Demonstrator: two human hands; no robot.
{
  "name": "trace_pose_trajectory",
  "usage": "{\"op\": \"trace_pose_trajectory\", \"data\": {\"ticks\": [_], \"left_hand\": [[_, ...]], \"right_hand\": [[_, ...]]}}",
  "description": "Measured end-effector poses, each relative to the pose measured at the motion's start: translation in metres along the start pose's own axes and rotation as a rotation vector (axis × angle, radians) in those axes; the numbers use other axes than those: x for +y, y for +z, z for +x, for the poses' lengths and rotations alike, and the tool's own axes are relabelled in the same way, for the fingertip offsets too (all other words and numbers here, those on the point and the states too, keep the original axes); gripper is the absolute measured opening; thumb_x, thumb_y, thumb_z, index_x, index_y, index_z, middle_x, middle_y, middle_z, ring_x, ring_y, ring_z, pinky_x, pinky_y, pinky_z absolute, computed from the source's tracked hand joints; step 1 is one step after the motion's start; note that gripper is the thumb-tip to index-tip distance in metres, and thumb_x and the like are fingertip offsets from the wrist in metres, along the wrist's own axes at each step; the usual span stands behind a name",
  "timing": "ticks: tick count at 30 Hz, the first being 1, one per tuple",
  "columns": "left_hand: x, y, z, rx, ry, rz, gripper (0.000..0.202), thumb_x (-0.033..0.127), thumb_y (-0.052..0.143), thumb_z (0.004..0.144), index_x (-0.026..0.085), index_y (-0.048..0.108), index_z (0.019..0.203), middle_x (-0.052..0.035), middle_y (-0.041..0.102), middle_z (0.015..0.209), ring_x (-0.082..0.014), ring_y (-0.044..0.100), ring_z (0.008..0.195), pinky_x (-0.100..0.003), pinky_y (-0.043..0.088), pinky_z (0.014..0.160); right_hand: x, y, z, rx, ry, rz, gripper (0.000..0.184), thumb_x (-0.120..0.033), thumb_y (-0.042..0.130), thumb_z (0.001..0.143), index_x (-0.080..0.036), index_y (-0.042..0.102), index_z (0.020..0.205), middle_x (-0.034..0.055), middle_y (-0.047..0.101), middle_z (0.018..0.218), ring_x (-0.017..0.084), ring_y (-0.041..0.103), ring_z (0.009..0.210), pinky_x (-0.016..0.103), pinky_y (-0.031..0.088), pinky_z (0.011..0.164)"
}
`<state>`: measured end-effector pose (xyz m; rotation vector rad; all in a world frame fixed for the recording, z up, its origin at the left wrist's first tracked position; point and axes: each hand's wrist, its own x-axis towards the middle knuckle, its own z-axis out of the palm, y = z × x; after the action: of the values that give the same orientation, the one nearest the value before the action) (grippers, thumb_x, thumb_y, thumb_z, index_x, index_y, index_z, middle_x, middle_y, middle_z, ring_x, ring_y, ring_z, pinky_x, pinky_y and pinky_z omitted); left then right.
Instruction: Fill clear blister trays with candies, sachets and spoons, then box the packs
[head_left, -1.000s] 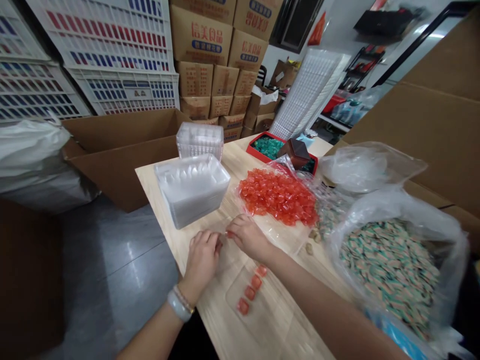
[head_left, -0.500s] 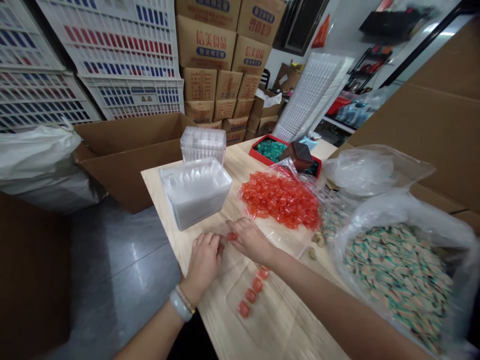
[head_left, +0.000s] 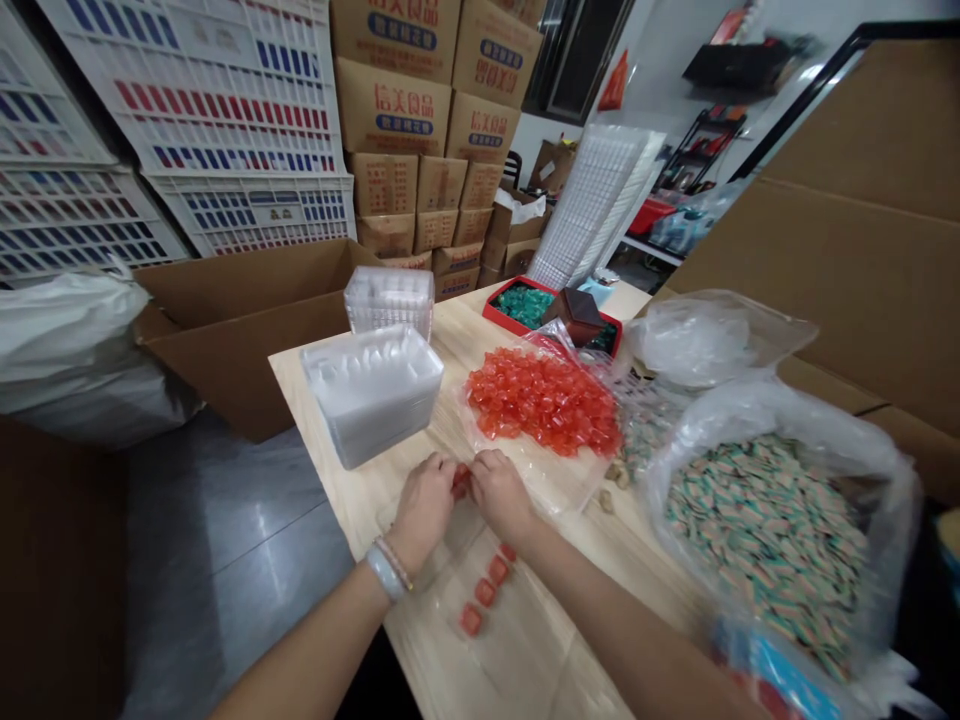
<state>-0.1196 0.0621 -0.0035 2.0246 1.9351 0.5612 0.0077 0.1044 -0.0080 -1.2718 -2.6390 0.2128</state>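
Both my hands meet over the near part of the wooden table [head_left: 577,620]. A small translucent red piece [head_left: 460,481] shows between their fingertips. My left hand [head_left: 429,505], with a bracelet and a bangle at the wrist, is closed against the piece from the left. From the right, my right hand [head_left: 504,497] pinches at it with bent fingers. Just below the hands lies a slanting row of similar red pieces [head_left: 485,593], on what looks like a thin clear plastic tray, hard to make out. Beyond the hands, a heap of red pieces [head_left: 544,400] rests on clear plastic.
A stack of clear plastic trays [head_left: 375,400] stands at the table's left edge, with clear containers [head_left: 390,300] behind. Farther back is a red tray [head_left: 510,322] of green pieces, carrying a dark box [head_left: 576,315]. An open bag [head_left: 682,450] of striped pieces sits right.
My hands have come together; my left hand moved right to the red piece by my right fingers. The whole view has shifted slightly, and a blue-and-red package appears at lower right.
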Motion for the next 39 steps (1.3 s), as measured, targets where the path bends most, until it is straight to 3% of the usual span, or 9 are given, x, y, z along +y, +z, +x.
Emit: {"op": "trace_pose_trajectory", "data": {"ticks": [6, 10, 19, 21, 23, 26, 28, 32, 39], "left_hand": [[-0.001, -0.01, -0.008, -0.038, 0.053, -0.152, 0.02, 0.018, 0.043, 0.079, 0.02, 0.055, 0.095, -0.0035, 0.051, 0.087, -0.0151, 0.05, 0.078, -0.027, 0.04, 0.072], [-0.001, -0.015, -0.008, -0.088, 0.055, -0.192, 0.025, 0.019, 0.034, 0.083, 0.021, 0.057, 0.095, -0.0027, 0.051, 0.079, -0.0137, 0.05, 0.072, -0.026, 0.041, 0.068], [-0.007, -0.006, -0.009, 0.003, -0.024, -0.051, 0.009, 0.024, 0.049, 0.076, 0.017, 0.054, 0.077, -0.0035, 0.054, 0.077, -0.0178, 0.049, 0.074, -0.034, 0.038, 0.072], [-0.005, -0.008, -0.01, 0.011, -0.034, -0.102, 0.009, 0.023, 0.052, 0.074, 0.017, 0.054, 0.079, -0.0039, 0.054, 0.08, -0.0189, 0.05, 0.078, -0.035, 0.038, 0.075], [-0.001, -0.012, -0.011, 0.048, -0.016, -0.255, 0.018, 0.021, 0.054, 0.073, 0.018, 0.054, 0.09, -0.0052, 0.054, 0.091, -0.0198, 0.049, 0.087, -0.036, 0.036, 0.081], [0.007, -0.021, -0.015, 0.009, -0.003, -0.704, 0.032, 0.02, 0.051, 0.074, 0.019, 0.05, 0.105, -0.006, 0.054, 0.102, -0.0177, 0.049, 0.092, -0.032, 0.038, 0.081], [0.011, -0.028, -0.022, -0.093, -0.076, -1.009, 0.028, 0.022, 0.052, 0.074, 0.017, 0.053, 0.102, -0.0056, 0.058, 0.097, -0.0159, 0.053, 0.085, -0.028, 0.04, 0.076], [0.007, -0.038, -0.048, -0.276, -0.331, -1.394, 0.023, 0.027, 0.059, 0.069, 0.015, 0.06, 0.088, -0.0037, 0.062, 0.082, -0.0128, 0.054, 0.07, -0.024, 0.039, 0.062], [-0.003, -0.041, -0.078, -0.41, -0.66, -1.727, 0.021, 0.028, 0.07, 0.058, 0.01, 0.058, 0.064, 0.0017, 0.05, 0.056, -0.0054, 0.043, 0.052, -0.017, 0.029, 0.044]], "right_hand": [[0.032, -0.015, 0.011, 0.151, 0.116, -0.019, 0.022, -0.012, 0.04, 0.079, -0.016, 0.057, 0.091, 0.0081, 0.054, 0.088, 0.019, 0.047, 0.084, 0.03, 0.036, 0.074], [0.059, -0.014, 0.032, 0.105, 0.246, -0.103, 0.018, -0.016, 0.046, 0.077, -0.015, 0.058, 0.09, 0.0093, 0.053, 0.086, 0.02, 0.048, 0.08, 0.03, 0.036, 0.069], [0.059, -0.014, 0.027, 0.091, 0.224, -0.073, 0.01, -0.018, 0.047, 0.075, -0.016, 0.056, 0.08, 0.0085, 0.053, 0.083, 0.02, 0.046, 0.083, 0.031, 0.034, 0.072], [0.053, -0.021, 0.018, 0.174, 0.284, 0.136, 0.01, -0.022, 0.047, 0.075, -0.016, 0.055, 0.077, 0.0072, 0.053, 0.08, 0.019, 0.047, 0.079, 0.031, 0.034, 0.071], [0.04, -0.027, 0.007, 0.2, 0.366, 0.551, 0.012, -0.028, 0.049, 0.074, -0.016, 0.053, 0.075, 0.0045, 0.053, 0.074, 0.016, 0.047, 0.07, 0.029, 0.036, 0.066], [0.011, -0.035, -0.01, -0.033, 0.431, 1.253, 0.019, -0.035, 0.054, 0.071, -0.016, 0.052, 0.073, -0.0002, 0.051, 0.064, 0.011, 0.044, 0.056, 0.025, 0.035, 0.057], [-0.01, -0.036, -0.02, -0.188, 0.444, 1.535, 0.022, -0.036, 0.058, 0.068, -0.015, 0.051, 0.07, -0.0019, 0.05, 0.059, 0.008, 0.042, 0.052, 0.023, 0.032, 0.055], [-0.042, -0.029, -0.036, -0.253, 0.47, 1.677, 0.025, -0.036, 0.063, 0.064, -0.015, 0.05, 0.067, -0.0032, 0.05, 0.055, 0.007, 0.041, 0.05, 0.021, 0.029, 0.052], [-0.069, -0.026, -0.048, -0.264, 0.437, 1.596, 0.03, -0.042, 0.062, 0.064, -0.016, 0.047, 0.066, -0.003, 0.051, 0.055, 0.009, 0.045, 0.053, 0.022, 0.031, 0.054]]}}
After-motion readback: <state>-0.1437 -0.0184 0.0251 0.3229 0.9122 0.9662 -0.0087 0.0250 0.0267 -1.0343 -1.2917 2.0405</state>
